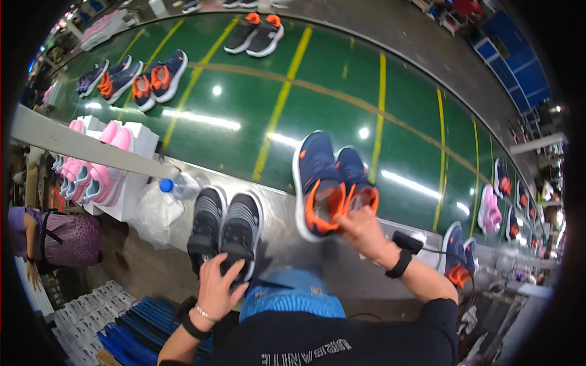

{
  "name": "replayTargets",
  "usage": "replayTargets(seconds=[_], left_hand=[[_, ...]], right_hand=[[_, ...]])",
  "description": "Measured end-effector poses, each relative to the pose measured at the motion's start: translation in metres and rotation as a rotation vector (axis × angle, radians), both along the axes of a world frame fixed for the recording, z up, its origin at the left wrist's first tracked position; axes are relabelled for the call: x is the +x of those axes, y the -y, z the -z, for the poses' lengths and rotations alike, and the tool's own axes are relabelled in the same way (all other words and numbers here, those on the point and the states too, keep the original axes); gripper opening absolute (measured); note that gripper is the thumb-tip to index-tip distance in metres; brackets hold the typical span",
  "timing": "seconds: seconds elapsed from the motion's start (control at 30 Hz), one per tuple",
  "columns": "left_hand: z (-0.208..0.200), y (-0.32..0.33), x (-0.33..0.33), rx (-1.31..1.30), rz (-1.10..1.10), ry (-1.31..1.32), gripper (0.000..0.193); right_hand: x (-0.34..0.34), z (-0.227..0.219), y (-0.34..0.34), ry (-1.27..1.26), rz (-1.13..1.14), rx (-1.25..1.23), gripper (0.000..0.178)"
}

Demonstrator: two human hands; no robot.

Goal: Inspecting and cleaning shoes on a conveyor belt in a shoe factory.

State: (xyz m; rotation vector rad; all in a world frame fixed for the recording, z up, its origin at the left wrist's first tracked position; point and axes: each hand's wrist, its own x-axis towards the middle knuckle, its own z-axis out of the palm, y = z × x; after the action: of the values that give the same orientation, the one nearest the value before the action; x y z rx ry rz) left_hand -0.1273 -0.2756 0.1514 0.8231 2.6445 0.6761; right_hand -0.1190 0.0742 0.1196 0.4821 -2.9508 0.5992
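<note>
While the right hand [365,235] grasps a navy-and-orange pair [316,160] at the heels, toes pointing away, that pair sits over the near edge of the green belt [244,116]; can't tell if its soles touch down. Left hand [218,283] has fingers spread at the heels of a black-and-grey pair [241,226], on the metal ledge [278,226]; can't tell if it grips or only touches.

Just left of the grey pair: clear bottle [183,186] with blue cap, plus a plastic bag [157,213], crowding that side. Beyond them, white box [144,146] and pink shoes [104,171]. Pale bar [85,143] cuts across in front, hiding part of both.

Near the right wrist, black device [407,242] with a cable running right, toward a navy pair [453,250] at the belt edge. Farther right, pink pair [489,210] on the belt. Far side: black pair with orange lining [265,38]; upper left, navy shoes with orange lining [174,76]. Off the belt: person in purple [70,238] at left, blue stack [131,338] lower left, blue panels [513,61] upper right.
</note>
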Motion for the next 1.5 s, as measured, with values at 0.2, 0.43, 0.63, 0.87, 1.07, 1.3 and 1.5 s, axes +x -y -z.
replayTargets(seconds=[0.2,0.43,0.63,0.87,1.07,1.3,1.5], left_hand=[[0.086,-0.094,0.018,0.186,-0.116,0.464,0.079],[0.131,-0.112,0.039,0.45,-0.311,0.664,0.051],[0.145,-0.122,0.032,0.672,-0.429,0.704,0.046],[0.142,-0.122,0.03,0.558,-0.429,0.63,0.051],[0.154,-0.111,0.029,0.741,-0.737,1.115,0.044],[0.145,-0.092,0.029,0.833,-0.572,1.571,0.032],[0.165,-0.087,0.038,0.931,-0.538,1.679,0.033]], right_hand=[[0.115,0.058,0.055,0.206,0.13,-0.04,0.027],[0.161,0.07,0.015,0.036,0.823,-0.571,0.032],[0.151,0.115,-0.016,0.074,0.846,-0.083,0.035],[0.143,0.081,-0.006,0.212,0.803,-0.694,0.061],[0.131,0.113,0.019,0.33,0.827,-1.531,0.051],[0.162,0.101,0.013,0.698,0.844,-2.181,0.033],[0.17,0.106,0.018,0.709,0.804,-2.219,0.04]])
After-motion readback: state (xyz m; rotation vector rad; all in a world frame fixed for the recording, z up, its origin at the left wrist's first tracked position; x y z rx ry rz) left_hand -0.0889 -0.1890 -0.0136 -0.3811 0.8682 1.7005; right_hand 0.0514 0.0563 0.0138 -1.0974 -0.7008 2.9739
